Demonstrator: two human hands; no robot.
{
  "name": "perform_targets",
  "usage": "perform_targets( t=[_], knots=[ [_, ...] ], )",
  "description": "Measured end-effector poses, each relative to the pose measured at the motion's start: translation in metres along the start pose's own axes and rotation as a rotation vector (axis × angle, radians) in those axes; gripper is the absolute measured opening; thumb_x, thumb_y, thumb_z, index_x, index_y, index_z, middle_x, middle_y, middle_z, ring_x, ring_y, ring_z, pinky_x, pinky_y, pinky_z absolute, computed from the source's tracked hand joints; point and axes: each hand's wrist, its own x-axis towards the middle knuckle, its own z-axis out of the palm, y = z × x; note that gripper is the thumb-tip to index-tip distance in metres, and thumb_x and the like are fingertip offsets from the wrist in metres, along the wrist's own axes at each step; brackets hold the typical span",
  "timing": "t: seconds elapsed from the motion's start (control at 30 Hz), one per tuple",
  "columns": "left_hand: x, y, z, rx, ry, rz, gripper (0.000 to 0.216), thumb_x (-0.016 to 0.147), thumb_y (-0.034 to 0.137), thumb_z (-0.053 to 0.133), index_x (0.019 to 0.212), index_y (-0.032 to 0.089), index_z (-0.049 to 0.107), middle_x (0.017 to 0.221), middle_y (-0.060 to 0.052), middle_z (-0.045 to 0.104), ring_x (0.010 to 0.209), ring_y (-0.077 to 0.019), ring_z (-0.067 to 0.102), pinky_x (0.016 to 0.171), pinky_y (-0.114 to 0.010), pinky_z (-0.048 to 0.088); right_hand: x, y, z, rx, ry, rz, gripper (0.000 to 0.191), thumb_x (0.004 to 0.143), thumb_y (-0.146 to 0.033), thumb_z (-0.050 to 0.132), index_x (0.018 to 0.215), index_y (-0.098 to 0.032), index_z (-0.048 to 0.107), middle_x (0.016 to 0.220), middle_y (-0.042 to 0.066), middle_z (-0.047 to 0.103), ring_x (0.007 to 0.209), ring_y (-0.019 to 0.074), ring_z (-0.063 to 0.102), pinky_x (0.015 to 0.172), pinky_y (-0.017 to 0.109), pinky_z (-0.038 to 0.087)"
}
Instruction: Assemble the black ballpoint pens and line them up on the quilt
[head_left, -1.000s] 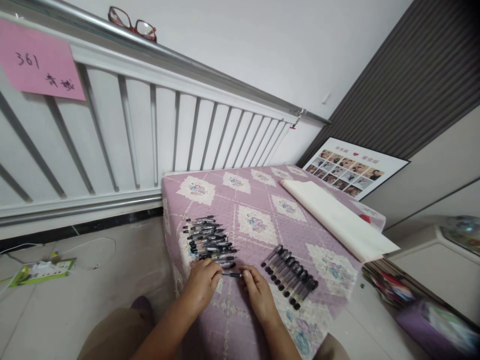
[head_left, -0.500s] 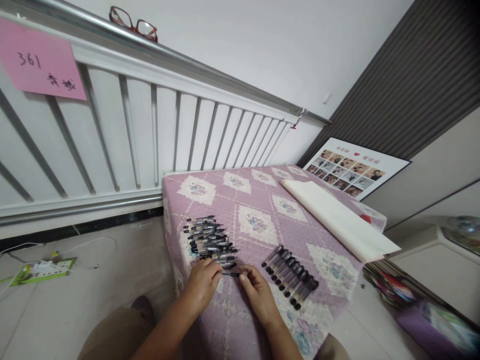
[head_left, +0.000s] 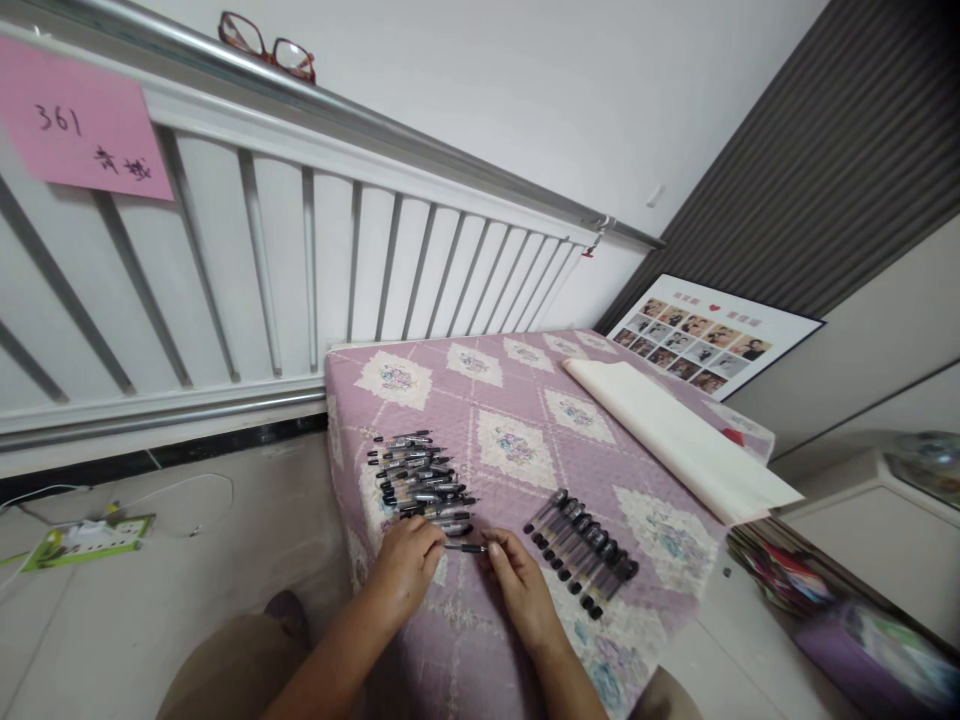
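A dark, slim pen (head_left: 466, 547) lies level between my two hands, just above the purple patterned cover (head_left: 517, 500). My left hand (head_left: 407, 562) is closed on its left end, with thumb and fingers pinched together. At the other end, the thumb and fingers of my right hand (head_left: 521, 590) close around the tip; whether a cap is there is too small to tell. Beyond my left hand is a loose pile of pens (head_left: 424, 480) with clear barrels and black ends. To the right of my right hand, several similar pens (head_left: 581, 555) lie side by side in a slanted row.
A cream sheet (head_left: 675, 430) with a folded edge lies across the cover. Behind stands a white slatted rail (head_left: 375, 270) with glasses (head_left: 266, 48) and a pink note (head_left: 82, 120). A framed photo board (head_left: 712, 335) leans at back right. A power strip (head_left: 90, 540) is on the floor.
The fingers of my right hand have shifted slightly right along the pen, so more of its right end shows. My left hand and the laid-out pens stay in place.
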Motion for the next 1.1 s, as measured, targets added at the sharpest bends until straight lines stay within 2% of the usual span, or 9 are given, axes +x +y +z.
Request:
perform_targets(
  t=[0.13, 0.3, 0.43, 0.63, 0.93, 1.1],
  knots=[
    [0.0003, 0.0009, -0.0007, 0.0, -0.003, -0.004, 0.015, 0.084, 0.016, 0.05, 0.083, 0.022, 0.064, 0.083, -0.002, 0.061, 0.082, -0.018, 0.055, 0.075, -0.03, 0.039, -0.0019, -0.0009, -0.0011, 0.012, 0.001, 0.026, 0.036, 0.087, -0.049, 0.042, 0.093, -0.02, 0.063, 0.074, 0.002, 0.062, 0.071, 0.0182, 0.057, 0.063, 0.027, 0.044],
    [-0.0001, 0.0006, -0.0014, 0.005, -0.013, -0.001, 0.014, 0.083, 0.016, 0.051, 0.083, 0.022, 0.063, 0.084, -0.002, 0.061, 0.083, -0.0183, 0.055, 0.075, -0.03, 0.039, 0.0005, -0.0009, 0.0014, 0.062, -0.008, -0.022, 0.025, 0.081, -0.044, 0.056, 0.082, -0.02, 0.062, 0.075, 0.001, 0.062, 0.073, 0.0175, 0.056, 0.068, 0.027, 0.044],
    [-0.0002, -0.0001, -0.0008, 0.009, -0.019, 0.01, 0.013, 0.083, 0.017, 0.052, 0.082, 0.022, 0.064, 0.084, -0.002, 0.061, 0.083, -0.0185, 0.055, 0.075, -0.03, 0.039, 0.0014, -0.0015, 0.0023, 0.002, 0.017, -0.007, 0.028, 0.081, -0.046, 0.054, 0.072, -0.02, 0.059, 0.068, 0.0, 0.059, 0.067, 0.017, 0.054, 0.065, 0.027, 0.044],
    [-0.0002, 0.0016, -0.0021, -0.008, -0.007, 0.005, 0.014, 0.084, 0.017, 0.05, 0.082, 0.021, 0.064, 0.084, -0.002, 0.061, 0.083, -0.0182, 0.055, 0.075, -0.03, 0.04, 0.0017, -0.0011, 0.0038, 0.066, -0.006, -0.044, 0.024, 0.08, -0.043, 0.057, 0.084, -0.02, 0.061, 0.08, 0.002, 0.063, 0.077, 0.0188, 0.057, 0.073, 0.028, 0.044],
    [-0.0003, 0.002, -0.0035, -0.012, -0.012, -0.001, 0.015, 0.083, 0.015, 0.05, 0.083, 0.022, 0.064, 0.084, -0.002, 0.061, 0.084, -0.0184, 0.055, 0.076, -0.03, 0.04, 0.0016, -0.001, 0.0037, -0.026, 0.012, -0.019, 0.031, 0.081, -0.048, 0.054, 0.069, -0.019, 0.058, 0.064, -0.001, 0.057, 0.064, 0.0159, 0.052, 0.061, 0.025, 0.042],
    [0.0002, 0.002, -0.0041, -0.013, -0.018, -0.011, 0.016, 0.083, 0.015, 0.05, 0.082, 0.021, 0.064, 0.085, -0.003, 0.062, 0.084, -0.0189, 0.055, 0.076, -0.031, 0.04, 0.0014, -0.0038, 0.0033, 0.073, -0.003, -0.05, 0.028, 0.08, -0.046, 0.057, 0.089, -0.02, 0.061, 0.083, 0.003, 0.064, 0.08, 0.0198, 0.058, 0.074, 0.029, 0.045]
  ],
)
